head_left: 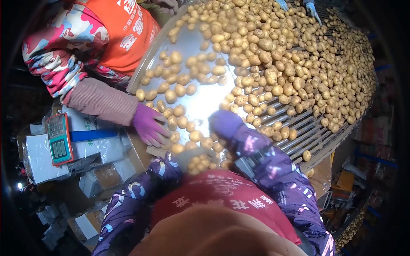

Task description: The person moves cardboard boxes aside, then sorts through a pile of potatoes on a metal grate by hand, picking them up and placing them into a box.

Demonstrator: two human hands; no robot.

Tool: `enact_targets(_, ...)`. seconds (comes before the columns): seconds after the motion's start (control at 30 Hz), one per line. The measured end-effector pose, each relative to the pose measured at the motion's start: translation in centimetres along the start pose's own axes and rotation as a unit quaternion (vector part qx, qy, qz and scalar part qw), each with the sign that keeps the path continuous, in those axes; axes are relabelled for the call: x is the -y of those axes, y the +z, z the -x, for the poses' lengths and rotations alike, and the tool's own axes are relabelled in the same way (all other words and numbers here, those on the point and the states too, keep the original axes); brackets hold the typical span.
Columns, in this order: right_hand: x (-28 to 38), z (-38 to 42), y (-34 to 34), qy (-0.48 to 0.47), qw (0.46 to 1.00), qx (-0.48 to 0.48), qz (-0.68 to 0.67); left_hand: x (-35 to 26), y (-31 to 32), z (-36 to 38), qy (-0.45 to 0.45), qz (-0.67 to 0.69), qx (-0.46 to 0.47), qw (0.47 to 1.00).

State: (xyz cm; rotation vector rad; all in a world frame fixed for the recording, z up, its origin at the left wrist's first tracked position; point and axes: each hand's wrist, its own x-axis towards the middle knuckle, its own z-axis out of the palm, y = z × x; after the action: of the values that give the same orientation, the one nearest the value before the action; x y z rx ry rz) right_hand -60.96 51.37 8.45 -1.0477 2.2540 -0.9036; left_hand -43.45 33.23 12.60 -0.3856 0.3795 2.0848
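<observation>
Your left hand (188, 157) is mostly hidden behind potatoes (200, 162); glare on the metal chute (205, 100) washes out detail; far gloved hands (314, 9) are cut off.

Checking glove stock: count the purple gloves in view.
2: one on the co-worker's hand at the shiny metal tray's left edge, one on the wearer's right hand over small yellow potatoes. Others may be hidden.
</observation>
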Motion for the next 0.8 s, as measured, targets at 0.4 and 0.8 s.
enact_targets(0.4,-9.5,2.7,-12.8,0.013,0.941,-0.147,0.303,0.6,-4.8,-2.4,-0.059,0.096,0.052,0.992)
enact_targets(0.8,-0.1,-1.0,-15.5,0.276,0.935,0.072,0.209,0.8,-4.1,-2.3,0.023,0.090,0.156,0.983)
